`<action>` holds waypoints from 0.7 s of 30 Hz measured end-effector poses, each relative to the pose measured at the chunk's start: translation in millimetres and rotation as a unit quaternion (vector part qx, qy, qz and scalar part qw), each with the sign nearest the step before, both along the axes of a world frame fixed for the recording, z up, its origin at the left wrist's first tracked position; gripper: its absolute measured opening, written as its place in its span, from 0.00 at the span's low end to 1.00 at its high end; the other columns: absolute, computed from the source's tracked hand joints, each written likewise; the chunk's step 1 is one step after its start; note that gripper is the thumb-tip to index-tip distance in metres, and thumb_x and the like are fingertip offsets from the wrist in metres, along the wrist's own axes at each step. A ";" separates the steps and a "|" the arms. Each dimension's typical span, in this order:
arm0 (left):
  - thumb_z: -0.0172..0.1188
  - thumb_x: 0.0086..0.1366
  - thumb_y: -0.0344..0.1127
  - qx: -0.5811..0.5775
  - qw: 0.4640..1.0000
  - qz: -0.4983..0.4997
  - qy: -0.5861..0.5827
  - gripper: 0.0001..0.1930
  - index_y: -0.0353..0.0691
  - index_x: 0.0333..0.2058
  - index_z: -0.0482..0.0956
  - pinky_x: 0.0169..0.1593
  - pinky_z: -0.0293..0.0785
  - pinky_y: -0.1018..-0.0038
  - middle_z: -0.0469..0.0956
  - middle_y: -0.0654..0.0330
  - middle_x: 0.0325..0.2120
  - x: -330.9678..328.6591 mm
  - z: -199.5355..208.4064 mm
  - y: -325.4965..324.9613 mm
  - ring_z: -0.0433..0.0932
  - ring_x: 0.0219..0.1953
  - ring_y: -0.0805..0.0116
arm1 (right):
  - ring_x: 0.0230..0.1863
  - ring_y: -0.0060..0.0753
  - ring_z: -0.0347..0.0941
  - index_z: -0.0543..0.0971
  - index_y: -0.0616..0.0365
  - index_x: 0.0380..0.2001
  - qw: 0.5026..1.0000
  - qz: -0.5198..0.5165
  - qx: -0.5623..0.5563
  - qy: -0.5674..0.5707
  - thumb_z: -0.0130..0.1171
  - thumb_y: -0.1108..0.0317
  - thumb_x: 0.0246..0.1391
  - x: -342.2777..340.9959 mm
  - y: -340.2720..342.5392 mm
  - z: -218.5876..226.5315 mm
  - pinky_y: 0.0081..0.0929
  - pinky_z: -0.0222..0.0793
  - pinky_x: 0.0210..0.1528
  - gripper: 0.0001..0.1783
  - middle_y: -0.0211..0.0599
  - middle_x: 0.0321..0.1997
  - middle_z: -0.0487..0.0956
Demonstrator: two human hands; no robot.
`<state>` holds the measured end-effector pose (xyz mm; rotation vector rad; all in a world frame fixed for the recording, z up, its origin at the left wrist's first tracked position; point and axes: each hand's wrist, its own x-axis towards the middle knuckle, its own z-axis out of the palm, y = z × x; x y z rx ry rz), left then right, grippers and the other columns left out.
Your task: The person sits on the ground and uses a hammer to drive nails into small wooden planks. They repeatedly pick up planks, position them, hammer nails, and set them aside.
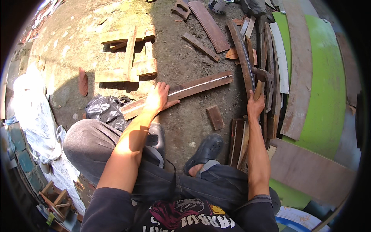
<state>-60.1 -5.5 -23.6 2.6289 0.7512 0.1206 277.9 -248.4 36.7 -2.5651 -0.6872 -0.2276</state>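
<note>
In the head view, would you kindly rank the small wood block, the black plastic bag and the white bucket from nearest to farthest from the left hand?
From the left hand:
1. Black plastic bag, just to its left on the ground.
2. Small wood block, to its right, toward the black shoe.
3. White bucket, far off at the top edge.

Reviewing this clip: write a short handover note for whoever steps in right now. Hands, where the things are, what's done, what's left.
Left hand: flat on the long plank, pinning it to the ground; a pale strip runs along its top.
Right hand: closed on the hammer handle, head up over the board pile at the right.
Nearby: short block by the right foot, small pallet beyond the plank.
Done: plank laid out and steadied.
Left: hammer is not yet at the plank; no striking visible.
</note>
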 end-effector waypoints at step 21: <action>0.70 0.48 0.66 -0.033 0.998 -0.046 0.024 0.42 0.34 0.47 0.73 0.48 0.69 0.59 0.70 0.52 0.40 -1.8 1.2 5.8 0.71 0.47 0.54 | 0.27 0.37 0.71 0.79 0.64 0.32 0.941 -0.019 0.032 0.337 0.67 0.41 0.54 -117.6 37.1 -7.4 0.37 0.68 0.35 0.31 0.41 0.22 0.76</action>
